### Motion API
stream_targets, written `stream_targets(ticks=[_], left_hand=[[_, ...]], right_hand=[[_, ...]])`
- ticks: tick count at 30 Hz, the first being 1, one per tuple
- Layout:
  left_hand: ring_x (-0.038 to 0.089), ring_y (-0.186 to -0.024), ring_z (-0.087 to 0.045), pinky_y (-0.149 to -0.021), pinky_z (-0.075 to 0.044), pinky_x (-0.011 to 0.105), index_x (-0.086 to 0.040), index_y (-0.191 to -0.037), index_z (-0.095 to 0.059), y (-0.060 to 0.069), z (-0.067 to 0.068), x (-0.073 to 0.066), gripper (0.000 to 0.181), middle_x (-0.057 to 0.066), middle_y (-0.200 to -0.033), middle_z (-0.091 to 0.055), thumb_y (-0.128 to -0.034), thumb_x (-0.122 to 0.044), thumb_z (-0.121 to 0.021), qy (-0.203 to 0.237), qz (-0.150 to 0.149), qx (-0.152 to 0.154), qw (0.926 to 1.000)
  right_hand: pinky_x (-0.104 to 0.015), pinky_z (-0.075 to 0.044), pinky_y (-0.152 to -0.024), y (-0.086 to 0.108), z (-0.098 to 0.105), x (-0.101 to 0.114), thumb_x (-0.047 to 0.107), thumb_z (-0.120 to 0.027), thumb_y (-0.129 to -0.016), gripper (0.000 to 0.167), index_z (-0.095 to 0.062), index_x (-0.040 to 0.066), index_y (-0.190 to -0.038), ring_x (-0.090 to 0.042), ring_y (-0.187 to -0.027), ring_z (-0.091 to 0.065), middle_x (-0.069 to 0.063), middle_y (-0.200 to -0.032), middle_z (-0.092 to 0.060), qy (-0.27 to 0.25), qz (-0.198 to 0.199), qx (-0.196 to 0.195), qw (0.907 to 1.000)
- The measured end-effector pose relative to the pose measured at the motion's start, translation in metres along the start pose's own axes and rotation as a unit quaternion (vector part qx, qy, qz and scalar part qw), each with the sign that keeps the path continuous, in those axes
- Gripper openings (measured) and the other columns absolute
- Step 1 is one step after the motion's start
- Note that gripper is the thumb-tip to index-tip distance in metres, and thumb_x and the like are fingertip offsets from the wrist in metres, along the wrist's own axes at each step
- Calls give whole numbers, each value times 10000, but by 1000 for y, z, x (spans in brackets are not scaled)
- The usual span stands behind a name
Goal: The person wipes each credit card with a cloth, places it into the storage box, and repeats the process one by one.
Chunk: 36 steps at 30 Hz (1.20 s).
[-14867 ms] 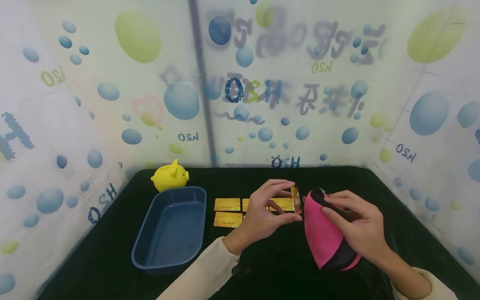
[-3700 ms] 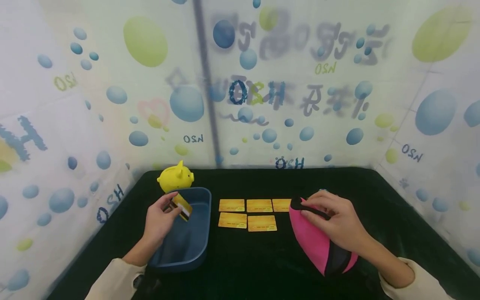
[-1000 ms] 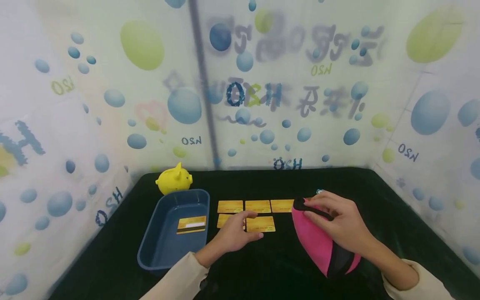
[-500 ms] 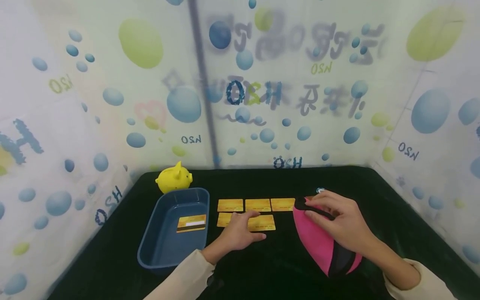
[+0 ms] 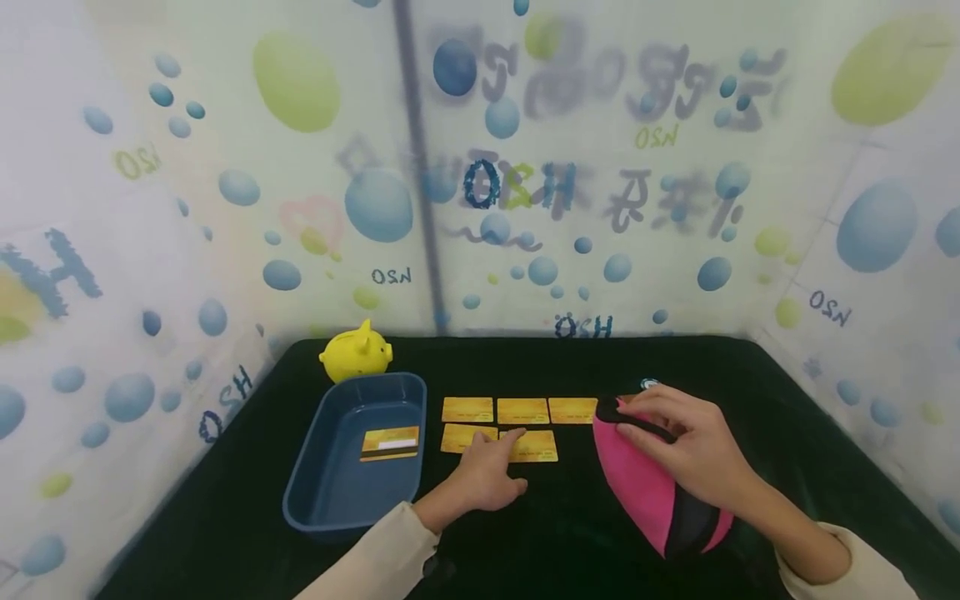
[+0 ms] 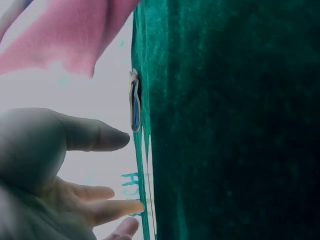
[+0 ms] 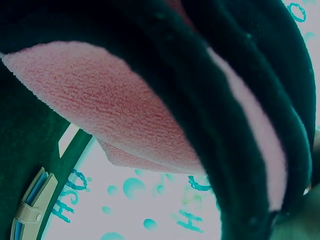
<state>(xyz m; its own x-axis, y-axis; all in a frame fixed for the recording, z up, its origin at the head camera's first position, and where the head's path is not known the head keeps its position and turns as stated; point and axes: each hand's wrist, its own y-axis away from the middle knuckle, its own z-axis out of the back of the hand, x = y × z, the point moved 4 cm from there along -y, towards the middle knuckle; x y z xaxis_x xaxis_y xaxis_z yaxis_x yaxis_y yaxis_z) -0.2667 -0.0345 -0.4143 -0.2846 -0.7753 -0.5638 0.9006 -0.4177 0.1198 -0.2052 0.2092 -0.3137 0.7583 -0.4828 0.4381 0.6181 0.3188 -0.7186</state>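
From the blue tray (image 5: 330, 483) comes my left hand (image 5: 485, 475), empty and outstretched over the near-right card (image 5: 537, 447); I'd press lightly, right hand (image 5: 701, 435) pinching the pink cloth (image 5: 637, 492).

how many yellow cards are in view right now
6: one yellow card lies in the blue tray; on the dark tabletop, three form the back row and two the front row, partly behind the left hand. More may be hidden behind the pink-and-black cloth.
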Motion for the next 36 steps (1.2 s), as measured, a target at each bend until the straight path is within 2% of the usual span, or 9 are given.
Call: stream_targets(ticks=[3, 6, 13, 16, 21, 26, 32, 36], left_hand=[[275, -1030, -425, -784, -390, 395, -141, -1481, -427, 1, -2, -1, 691, 92, -1151, -570, -879, -244, -750, -51, -60, 151, 9999], [272, -1039, -431, -803, -372, 393, -129, -1474, -430, 2, -2, -1, 669, 83, -1144, -589, -892, -252, -737, -51, -141, 144, 9998], [246, -1093, -494, -816, -467, 390, -175, -1416, -502, 4, -10, -6, 574, 34, -1206, -626, -902, -288, -732, -131, -412, 352, 9984], [224, -1050, -505, -799, -481, 376, -167, -1392, -523, 3, -11, -10, 554, 31, -1197, -640, -896, -282, -742, -201, -553, 224, 9980], [212, -946, -469, -711, -464, 336, -158, -1372, -535, 1, -10, -13, 598, 74, -1208, -616, -852, -310, -789, -652, -448, -149, 9968], [221, -942, -442, -694, -447, 332, -121, -1374, -527, -1, -12, -12, 636, 111, -1246, -563, -846, -360, -790, -833, -259, -254, 9959], [200, -912, -442, -651, -442, 307, -83, -1307, -567, -5, -13, -8, 535, 75, -1183, -560, -891, -374, -739, -1181, -127, -322, 9924], [217, -969, -455, -659, -464, 320, -86, -1336, -556, -8, -15, -5, 553, 96, -1281, -532, -896, -369, -735, -1188, 44, -269, 9925]], right_hand=[[-193, -431, -510, 0, 0, 0, -102, -819, -723, 375, -755, 113, -1023, -35, -676, -508, 48, -989, -692, -62, -25, 15, 10000], [-186, -438, -522, -1, 0, -1, -114, -817, -716, 378, -752, 105, -1018, -40, -690, -517, 30, -996, -695, -105, 39, 19, 9999], [-175, -465, -548, 0, -1, -1, -126, -815, -710, 393, -750, 116, -1012, -39, -728, -559, 16, -1012, -705, -147, 63, 3, 9999], [-175, -456, -537, 1, -2, -1, -126, -816, -710, 393, -750, 119, -1011, -39, -717, -547, 13, -1012, -705, -154, 80, -3, 9998], [-176, -459, -544, 1, -2, -2, -123, -813, -716, 391, -750, 120, -1016, -42, -713, -537, 16, -1012, -703, -185, 64, 2, 9998], [-176, -470, -557, 1, -4, -3, -126, -808, -721, 380, -750, 109, -1013, -48, -736, -558, 0, -1007, -705, -254, 28, 19, 9997], [-162, -497, -591, 0, -4, -3, -127, -809, -719, 387, -748, 117, -1013, -54, -789, -591, 6, -1019, -708, -246, 50, 39, 9997], [-157, -512, -608, 1, -5, -4, -131, -804, -722, 388, -747, 116, -1016, -55, -805, -599, 18, -1016, -703, -296, 8, 68, 9995]])
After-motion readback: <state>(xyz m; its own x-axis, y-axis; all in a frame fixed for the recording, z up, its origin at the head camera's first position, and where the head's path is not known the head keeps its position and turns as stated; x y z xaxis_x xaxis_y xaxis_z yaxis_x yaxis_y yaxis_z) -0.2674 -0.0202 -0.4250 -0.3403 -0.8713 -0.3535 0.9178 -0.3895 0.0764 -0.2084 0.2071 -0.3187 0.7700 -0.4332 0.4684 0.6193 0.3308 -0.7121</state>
